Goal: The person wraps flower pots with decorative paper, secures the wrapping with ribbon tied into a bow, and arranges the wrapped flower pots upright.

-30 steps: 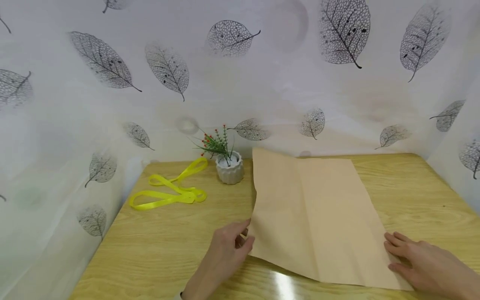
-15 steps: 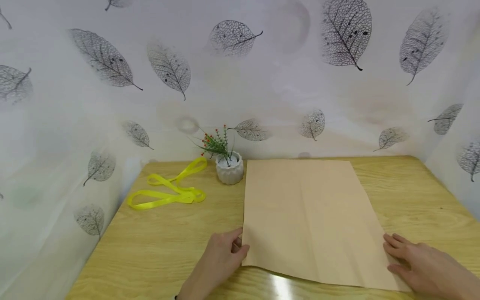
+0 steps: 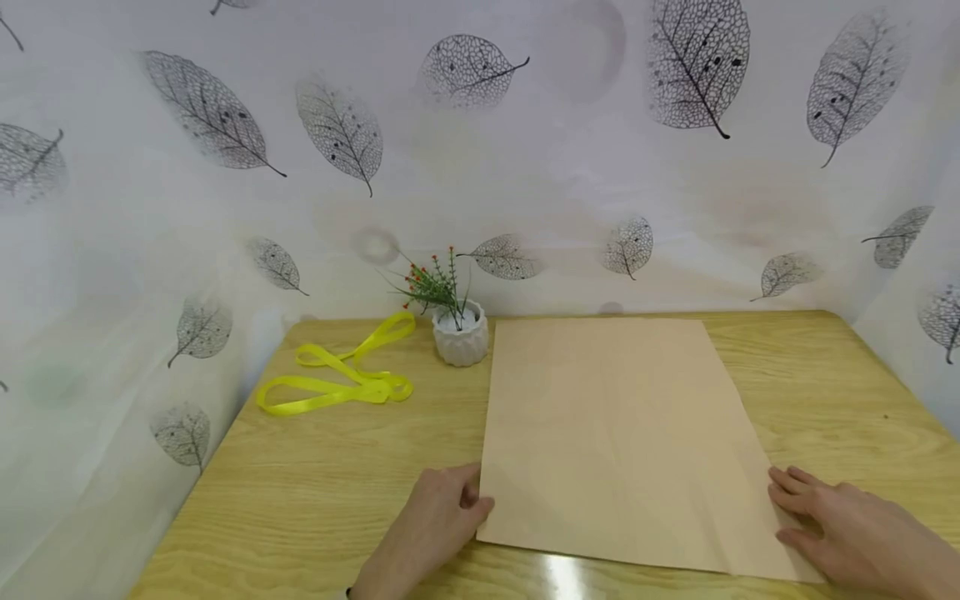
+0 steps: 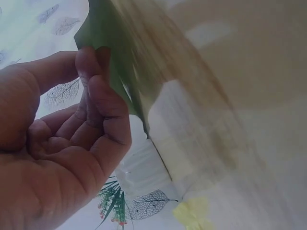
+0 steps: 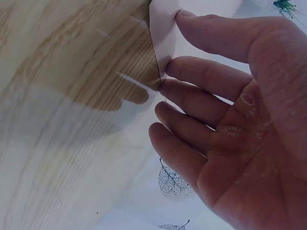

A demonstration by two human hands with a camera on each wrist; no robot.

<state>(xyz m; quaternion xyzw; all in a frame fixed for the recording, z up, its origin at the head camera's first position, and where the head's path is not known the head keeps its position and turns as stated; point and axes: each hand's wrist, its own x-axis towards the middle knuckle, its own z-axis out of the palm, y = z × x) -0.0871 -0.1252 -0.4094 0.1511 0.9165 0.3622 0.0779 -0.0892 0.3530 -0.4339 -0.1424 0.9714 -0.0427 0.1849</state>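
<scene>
A large light-brown sheet of paper [image 3: 615,433], faintly creased down its middle, lies on the wooden table. My left hand [image 3: 431,517] pinches its near-left edge between thumb and fingers. Seen from the left wrist, the bent fingers [image 4: 108,100] meet the thumb at a sheet edge that looks green there. At the near-right edge my right hand [image 3: 862,525] rests with fingertips on the paper. In the right wrist view its fingers [image 5: 192,129] are extended and slightly spread, thumb and fingertips touching the pale sheet [image 5: 163,28]. The sheet's underside is hidden from the head view.
A looped yellow ribbon [image 3: 318,402] lies on the left of the table [image 3: 315,492]. Near the back edge stands a small white pot [image 3: 460,337] with a red-flowered plant, close to the paper's far-left corner. A leaf-print curtain [image 3: 562,167] hangs behind and at both sides.
The left hand has brought the paper's left side down and leftward; it was raised and bulging and now lies nearly flat. The right hand has stayed in place.
</scene>
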